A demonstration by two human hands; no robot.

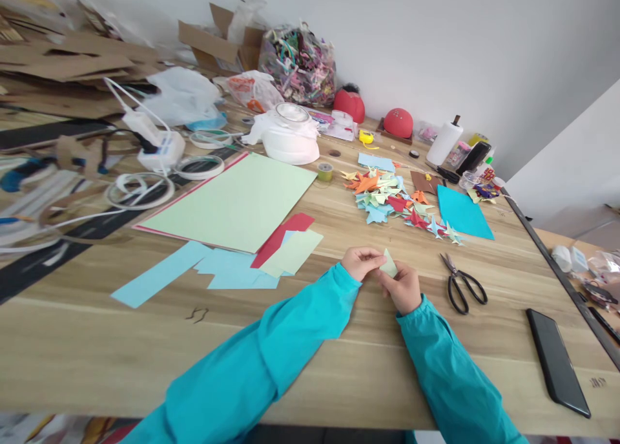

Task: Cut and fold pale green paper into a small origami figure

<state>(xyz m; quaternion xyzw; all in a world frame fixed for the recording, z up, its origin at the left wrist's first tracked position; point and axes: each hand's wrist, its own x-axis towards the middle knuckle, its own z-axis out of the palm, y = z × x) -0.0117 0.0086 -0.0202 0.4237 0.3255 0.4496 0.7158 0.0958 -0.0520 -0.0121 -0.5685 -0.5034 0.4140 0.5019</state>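
Both my hands meet over the wooden table (145, 340), pinching a small pale green folded paper (389, 263). My left hand (361, 262) grips its left side with closed fingers. My right hand (403, 287) holds it from below and the right. Both sleeves are teal. Black scissors (462, 284) lie just right of my right hand. A heap of several folded paper shapes (394, 201) in orange, red, blue and green lies beyond my hands.
Loose sheets lie left of my hands: a large pale green sheet (237, 201), light blue pieces (194, 269), a red strip (283, 234). A teal sheet (462, 212) and a black phone (557, 363) are on the right. Tape rolls (145, 187), cardboard and bags crowd the back left.
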